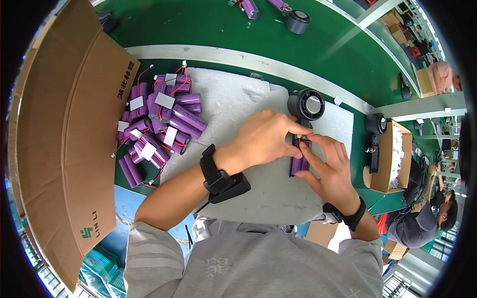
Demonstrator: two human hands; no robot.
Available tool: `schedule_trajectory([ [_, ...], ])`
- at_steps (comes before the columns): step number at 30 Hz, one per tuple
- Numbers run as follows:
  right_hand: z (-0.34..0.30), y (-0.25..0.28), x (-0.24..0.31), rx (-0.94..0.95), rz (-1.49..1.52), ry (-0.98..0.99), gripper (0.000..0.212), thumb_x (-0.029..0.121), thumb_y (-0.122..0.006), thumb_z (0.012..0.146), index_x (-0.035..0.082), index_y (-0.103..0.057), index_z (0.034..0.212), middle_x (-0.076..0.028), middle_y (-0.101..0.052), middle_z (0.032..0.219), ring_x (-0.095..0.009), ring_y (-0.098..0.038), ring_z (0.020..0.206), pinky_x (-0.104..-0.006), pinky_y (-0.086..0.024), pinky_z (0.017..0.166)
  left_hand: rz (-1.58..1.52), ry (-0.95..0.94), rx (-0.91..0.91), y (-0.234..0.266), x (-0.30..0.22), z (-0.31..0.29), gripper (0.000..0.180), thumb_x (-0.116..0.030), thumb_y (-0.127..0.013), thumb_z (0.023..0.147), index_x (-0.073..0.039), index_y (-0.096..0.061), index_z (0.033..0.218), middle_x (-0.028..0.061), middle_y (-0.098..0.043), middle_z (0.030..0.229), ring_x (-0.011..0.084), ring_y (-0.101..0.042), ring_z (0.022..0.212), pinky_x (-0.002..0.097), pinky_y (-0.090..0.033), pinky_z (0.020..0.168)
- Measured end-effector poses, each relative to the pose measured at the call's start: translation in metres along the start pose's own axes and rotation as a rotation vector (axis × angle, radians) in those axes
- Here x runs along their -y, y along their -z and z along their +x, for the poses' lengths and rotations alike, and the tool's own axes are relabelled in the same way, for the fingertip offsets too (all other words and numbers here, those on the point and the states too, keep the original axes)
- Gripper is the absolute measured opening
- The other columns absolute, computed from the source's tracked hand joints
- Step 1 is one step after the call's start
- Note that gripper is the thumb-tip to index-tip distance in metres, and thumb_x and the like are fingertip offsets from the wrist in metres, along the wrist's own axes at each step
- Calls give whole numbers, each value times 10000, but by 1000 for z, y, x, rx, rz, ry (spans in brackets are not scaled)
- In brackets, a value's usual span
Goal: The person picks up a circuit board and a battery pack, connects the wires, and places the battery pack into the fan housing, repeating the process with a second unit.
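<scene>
A black handheld fan with a round head lies on the white foam sheet, its handle opened toward me. Inside the handle sit a purple battery pack and a small green circuit board. My left hand reaches in from the left, index finger and thumb closed on the handle around the board. From the right, my right hand has its fingertips at the board and the battery's upper end, thumb against the battery's side. Fine wires between the fingertips are mostly hidden.
Purple battery packs with red wires and white pads pile up left on the foam sheet. A tall cardboard box stands beyond them. At right are another fan and a small carton. A co-worker sits far right.
</scene>
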State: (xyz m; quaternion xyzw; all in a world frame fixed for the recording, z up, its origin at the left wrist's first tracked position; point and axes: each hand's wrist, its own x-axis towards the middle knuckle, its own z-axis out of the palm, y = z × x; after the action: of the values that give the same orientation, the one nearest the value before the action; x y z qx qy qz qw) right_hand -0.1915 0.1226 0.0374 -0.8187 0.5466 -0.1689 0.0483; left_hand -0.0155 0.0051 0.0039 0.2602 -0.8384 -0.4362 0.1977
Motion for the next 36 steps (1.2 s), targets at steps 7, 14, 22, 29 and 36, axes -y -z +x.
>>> schedule_trajectory([
  [7,-9,-10,1,52,-157,66,807,283,-828,578,-50,-544,1255,-157,-507,1320,-350,-501,1155,-441,-410,903,-19,28,36,1,0,1,421,-198,-791,678,-177,-723,1093,58,-703,1050,289,-669,919,364,-526,834],
  [14,-2,-9,4,58,-166,12,798,300,-827,612,-56,-534,1263,-162,-510,1330,-359,-516,1150,-441,-423,940,-66,-45,-107,-5,3,2,453,-165,-782,693,-147,-689,1137,88,-683,1028,250,-662,791,361,-526,770],
  [22,35,-2,-67,-50,-247,-321,666,318,-750,786,-56,-518,1285,-213,-559,1294,-377,-558,1168,-410,-473,917,-46,-52,-281,-10,12,8,381,-145,-733,757,-92,-652,1126,117,-635,1013,242,-640,725,378,-518,731],
  [29,124,30,-96,26,-249,-445,578,343,-651,885,25,-495,1341,-212,-620,1203,-386,-594,1095,-389,-476,908,-6,-74,-340,-16,23,8,261,-143,-703,797,-68,-664,1044,124,-637,1001,254,-641,720,381,-516,729],
  [36,272,-29,-139,15,-363,-214,625,406,-594,899,-28,-467,1331,-268,-615,1158,-405,-588,1080,-404,-459,935,-162,-13,-392,-8,18,13,214,-164,-679,832,-48,-660,1011,171,-631,1002,308,-641,749,410,-515,738],
])
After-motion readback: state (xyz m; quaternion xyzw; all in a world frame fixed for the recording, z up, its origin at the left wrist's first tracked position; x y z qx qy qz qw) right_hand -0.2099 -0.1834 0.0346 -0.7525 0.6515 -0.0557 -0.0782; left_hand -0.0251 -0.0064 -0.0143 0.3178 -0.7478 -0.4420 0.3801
